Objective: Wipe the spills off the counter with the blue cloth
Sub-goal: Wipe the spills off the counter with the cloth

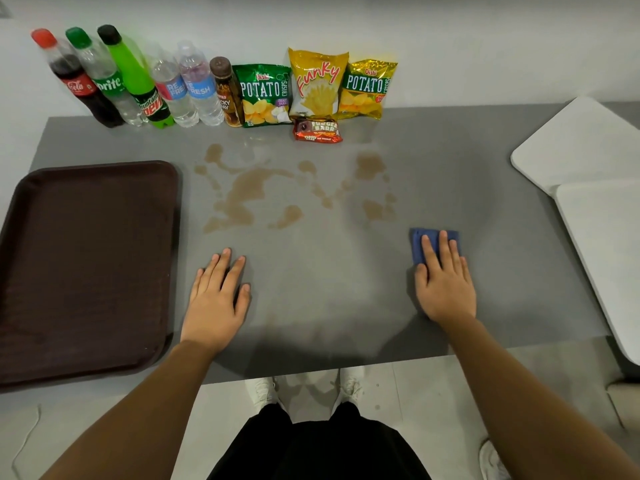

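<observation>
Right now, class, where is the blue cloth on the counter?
In the head view, the blue cloth lies flat on the counter's right side, under the right hand's fingers, just near and right of the brown spills.

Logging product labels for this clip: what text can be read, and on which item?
"Coca-Cola", partly legible: red-capped bottle
"Sprite": green-capped bottle
"Mountain Dew": bright green bottle
"REFRESH": two water bottles
"Oishi POTATO CRISPS": green bag and gold bag
"Funky": yellow bag
"FUDGEE BARR": red pack
Brown bottle: label only partly readable.
Small print on the bags: too blurred to read.
</observation>
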Demonstrator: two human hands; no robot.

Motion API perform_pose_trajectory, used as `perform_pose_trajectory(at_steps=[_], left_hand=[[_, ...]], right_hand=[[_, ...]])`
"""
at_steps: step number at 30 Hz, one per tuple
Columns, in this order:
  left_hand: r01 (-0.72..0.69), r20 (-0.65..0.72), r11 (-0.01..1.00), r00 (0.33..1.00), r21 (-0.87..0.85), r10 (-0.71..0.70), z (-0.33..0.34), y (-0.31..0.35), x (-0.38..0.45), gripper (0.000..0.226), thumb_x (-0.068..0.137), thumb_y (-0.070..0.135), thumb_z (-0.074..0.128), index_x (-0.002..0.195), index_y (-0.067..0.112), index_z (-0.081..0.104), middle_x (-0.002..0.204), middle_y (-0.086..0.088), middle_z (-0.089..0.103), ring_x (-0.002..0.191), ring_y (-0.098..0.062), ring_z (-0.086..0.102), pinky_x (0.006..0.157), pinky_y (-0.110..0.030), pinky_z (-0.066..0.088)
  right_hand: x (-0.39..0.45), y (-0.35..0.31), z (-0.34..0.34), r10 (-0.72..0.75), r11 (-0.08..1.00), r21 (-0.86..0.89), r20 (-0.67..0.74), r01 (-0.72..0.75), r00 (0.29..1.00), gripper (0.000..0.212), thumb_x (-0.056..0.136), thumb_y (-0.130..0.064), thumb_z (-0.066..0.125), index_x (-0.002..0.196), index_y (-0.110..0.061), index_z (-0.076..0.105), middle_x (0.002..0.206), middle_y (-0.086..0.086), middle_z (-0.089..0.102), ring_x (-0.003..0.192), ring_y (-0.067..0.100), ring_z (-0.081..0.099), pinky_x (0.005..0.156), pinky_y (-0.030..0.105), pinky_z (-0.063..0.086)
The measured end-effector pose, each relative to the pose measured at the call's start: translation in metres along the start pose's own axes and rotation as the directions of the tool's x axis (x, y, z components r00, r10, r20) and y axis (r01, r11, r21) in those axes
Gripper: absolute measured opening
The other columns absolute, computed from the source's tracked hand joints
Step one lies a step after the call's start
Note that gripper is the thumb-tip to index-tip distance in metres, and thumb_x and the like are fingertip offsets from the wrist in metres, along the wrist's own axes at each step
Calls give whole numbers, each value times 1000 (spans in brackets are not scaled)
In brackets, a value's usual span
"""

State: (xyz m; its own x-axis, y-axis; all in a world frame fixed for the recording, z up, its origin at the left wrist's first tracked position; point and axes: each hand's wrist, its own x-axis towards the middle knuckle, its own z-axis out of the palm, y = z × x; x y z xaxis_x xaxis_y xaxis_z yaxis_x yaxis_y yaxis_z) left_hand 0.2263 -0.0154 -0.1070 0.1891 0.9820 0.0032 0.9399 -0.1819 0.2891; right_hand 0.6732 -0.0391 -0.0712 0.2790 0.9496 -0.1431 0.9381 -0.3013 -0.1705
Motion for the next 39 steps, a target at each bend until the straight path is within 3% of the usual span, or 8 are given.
perform_pose_trajectory(at_steps=[5,10,16,22,29,32,35,39], left_hand=[[-3,-12,1000,1000,-9,3,-1,2,-1,58,108,48,28,163,29,27,173,0,19,162,-20,10,131,-42,7],[-3,-24,1000,1000,-12,3,0,3,0,58,107,46,30,162,28,29,173,-1,20,161,-21,12,131,-45,10],[-5,-25,1000,1000,-7,5,2,0,-1,59,107,47,29,163,29,27,174,0,18,162,-19,9,131,-44,9],[-8,-36,1000,999,-11,7,1,1,-1,58,107,45,32,162,27,31,173,-2,22,161,-22,13,130,-48,12],[-14,-29,1000,999,-3,14,3,0,-1,58,108,47,30,163,29,28,173,-1,21,161,-21,12,130,-45,11],[-12,-29,1000,1000,-3,11,3,-1,-1,58,108,48,28,163,30,25,173,0,19,162,-20,11,130,-42,8],[-8,-36,1000,999,-10,8,2,1,-1,58,108,48,28,163,30,27,173,-1,20,161,-21,12,130,-45,11],[-2,-33,1000,999,-10,2,0,2,-2,58,108,47,29,162,28,29,173,-1,20,161,-21,12,130,-47,12]], right_hand=[[-33,21,4,68,997,23,-42,-67,997,65,101,-43,22,164,-29,14,173,5,4,160,26,5,130,46,7],[-77,-17,22,131,991,-24,0,-131,991,67,101,-47,11,164,-28,-3,172,6,-11,160,25,-8,130,46,3],[-94,-90,38,-27,999,-36,11,27,1000,65,104,-44,19,165,-26,3,173,7,-4,160,28,-3,128,44,2],[-43,-73,22,-149,989,23,16,149,989,65,103,-44,29,164,-32,13,173,1,4,160,22,2,130,42,5],[-1,-3,0,41,999,23,-23,-40,999,61,107,-36,37,164,-32,15,173,5,6,160,26,7,130,46,8],[-10,22,-5,108,993,46,-34,-107,994,59,107,-38,31,164,-30,16,173,6,5,160,26,5,130,48,8],[-33,22,-3,145,988,52,-54,-143,988,65,101,-41,25,164,-25,17,173,9,7,160,29,6,130,47,7],[-72,-9,13,130,992,6,-15,-129,991,68,100,-46,15,164,-25,7,173,9,-1,160,28,0,130,47,6]])
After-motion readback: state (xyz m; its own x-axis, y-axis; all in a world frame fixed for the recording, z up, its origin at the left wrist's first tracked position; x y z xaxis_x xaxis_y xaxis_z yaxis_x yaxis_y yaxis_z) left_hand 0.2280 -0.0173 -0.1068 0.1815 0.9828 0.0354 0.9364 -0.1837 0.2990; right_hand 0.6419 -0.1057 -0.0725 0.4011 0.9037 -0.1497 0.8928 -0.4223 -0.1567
